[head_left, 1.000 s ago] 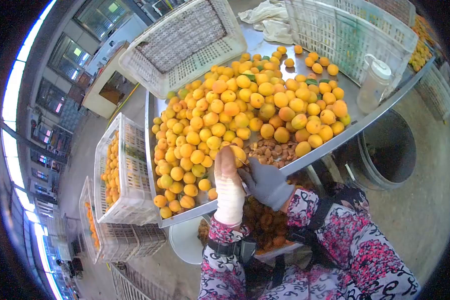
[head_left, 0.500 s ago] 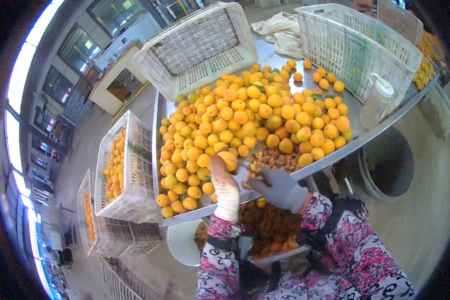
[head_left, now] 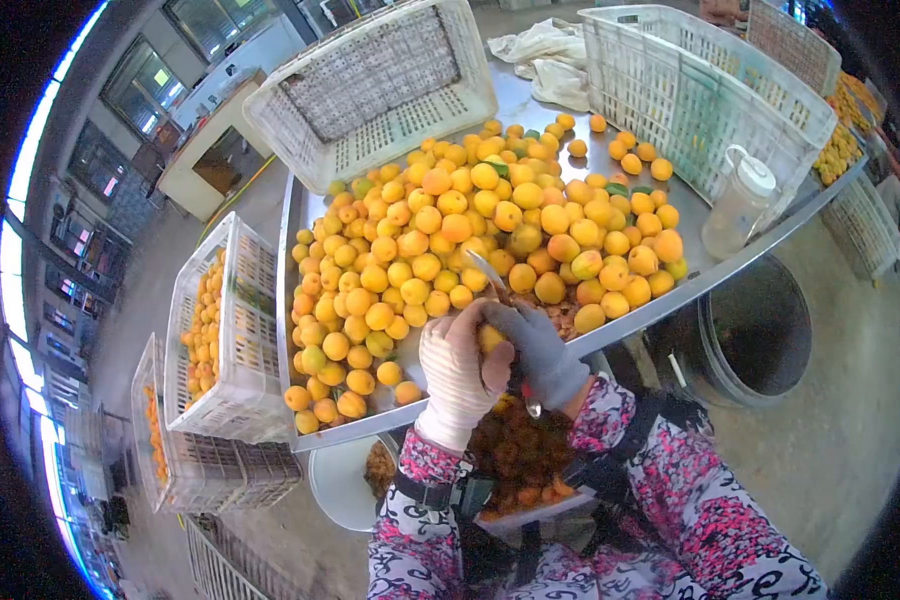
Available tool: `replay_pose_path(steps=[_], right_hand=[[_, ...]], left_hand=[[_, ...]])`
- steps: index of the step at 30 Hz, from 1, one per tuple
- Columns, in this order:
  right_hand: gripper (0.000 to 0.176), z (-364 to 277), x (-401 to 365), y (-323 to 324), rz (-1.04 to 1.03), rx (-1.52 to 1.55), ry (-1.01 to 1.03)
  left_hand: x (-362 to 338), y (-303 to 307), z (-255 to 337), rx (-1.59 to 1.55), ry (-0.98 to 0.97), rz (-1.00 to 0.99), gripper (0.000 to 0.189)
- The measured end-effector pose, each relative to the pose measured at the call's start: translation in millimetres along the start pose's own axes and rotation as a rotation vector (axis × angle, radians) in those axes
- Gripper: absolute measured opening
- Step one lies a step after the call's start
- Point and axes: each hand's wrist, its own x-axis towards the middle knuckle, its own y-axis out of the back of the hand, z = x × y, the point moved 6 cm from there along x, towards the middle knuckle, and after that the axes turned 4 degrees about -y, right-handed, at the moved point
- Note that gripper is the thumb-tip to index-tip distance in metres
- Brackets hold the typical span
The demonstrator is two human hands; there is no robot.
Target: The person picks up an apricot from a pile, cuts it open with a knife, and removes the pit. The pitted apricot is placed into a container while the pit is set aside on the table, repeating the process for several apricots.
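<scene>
My left hand (head_left: 462, 368), in a white glove with darker fingers, is closed around an apricot (head_left: 490, 340), mostly covered by the fingers. Pressed against it, my right hand (head_left: 548, 352) in a grey glove grips a small knife (head_left: 487, 272). The blade points up and away past the knuckles, and a shiny metal end shows below the fist. Whether the blade touches the fruit is hidden. Just beyond both hands lies a large heap of whole apricots (head_left: 410, 245) on a metal table (head_left: 690, 285). Some brown pits (head_left: 562, 320) show behind the right hand.
Under the hands sits a container of split apricots (head_left: 525, 465), beside a white bucket (head_left: 342, 490). White crates (head_left: 395, 130) (head_left: 660, 85) and a plastic jug (head_left: 738, 210) stand on the table. Fruit-filled crates (head_left: 238, 350) are at left, a dark bin (head_left: 760, 330) at right.
My left hand has moved back from the heap with an apricot. My right hand has left the pits and met it, and the knife blade now shows. The view has shifted slightly.
</scene>
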Motion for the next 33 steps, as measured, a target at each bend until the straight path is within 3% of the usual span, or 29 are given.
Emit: replay_pose_path(steps=[1, 3, 5, 7, 8, 12, 14, 15, 17, 21, 25, 27, 29, 33], right_hand=[[0.041, -4.7, -1.1, -2.6, 0.001, 0.000, -0.006], [0.038, -21.2, -7.2, -3.3, 0.138, 0.115, -0.136], [0.034, -30.7, -6.7, -3.6, 0.159, 0.114, -0.111], [0.031, -34.5, -4.9, -2.8, 0.165, -0.099, 0.009], [0.030, -40.0, -6.0, -3.9, 0.171, -0.075, 0.028], [0.036, -37.3, -4.2, -2.4, 0.173, -0.113, 0.078], [0.043, -22.2, -1.6, -5.7, 0.015, -0.124, -0.183], [0.043, -20.9, 0.7, -3.2, 0.016, -0.126, -0.175], [0.050, -3.0, 3.5, -10.0, -0.146, 0.019, -0.300], [0.045, -0.1, -2.3, -10.9, -0.131, 0.292, -0.317], [0.041, -19.0, -9.0, -7.5, -0.018, 0.344, -0.232], [0.038, -17.5, -7.4, 1.6, 0.136, 0.105, -0.132], [0.036, -33.2, -4.6, 6.9, 0.181, 0.028, -0.080], [0.030, -34.5, -2.3, 7.1, 0.251, -0.131, 0.089]], left_hand=[[-3.4, -8.9, -1.7, -0.002, 0.004, -0.004, 0.040], [-22.5, -15.5, -18.5, -0.281, 0.207, 0.305, 0.033], [-24.9, -17.7, -14.7, -0.320, 0.273, 0.264, 0.033], [-27.7, -30.9, -19.5, -0.879, 0.613, 0.294, 0.036], [-22.0, -29.4, -10.7, -1.052, 0.506, 0.433, 0.040], [-27.9, -18.0, -22.2, -0.709, 0.371, 0.362, 0.032], [-23.2, -7.6, -22.3, -0.433, 0.369, 0.158, 0.034], [-20.1, 0.0, -22.9, -0.434, 0.362, 0.162, 0.034], [-11.6, 7.1, -2.5, -0.069, 0.018, -0.018, 0.037], [-6.9, 7.2, -2.3, -0.070, 0.004, 0.102, 0.043], [-6.3, -0.9, 3.7, -0.102, 0.076, 0.087, 0.045], [-16.8, -12.7, -12.2, -0.347, 0.246, 0.259, 0.045], [-13.1, -20.3, -9.8, -0.333, 0.231, 0.277, 0.041], [-22.3, -33.4, -8.7, -0.683, 0.386, 0.338, 0.029]])
